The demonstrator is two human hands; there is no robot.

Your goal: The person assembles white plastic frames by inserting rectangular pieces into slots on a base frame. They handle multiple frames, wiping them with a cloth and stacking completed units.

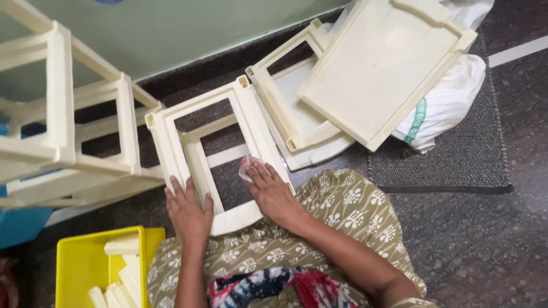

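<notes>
A cream plastic frame (171, 142) with rectangular openings lies on the dark floor in front of my knees. My left hand (188, 214) rests flat on its lower left rail, fingers spread. My right hand (273, 194) presses a small pinkish cloth (249, 165) against the frame's right rail, only a bit of the cloth showing beyond my fingertips. My lap, in olive patterned fabric, fills the bottom middle.
A partly assembled cream rack (60, 102) stands at left against the green wall. More cream frames and a flat panel (377, 63) lie stacked at the top right over a white sack (451, 102) and grey mat (456, 159). A yellow tub (80, 268) holds several cream pieces.
</notes>
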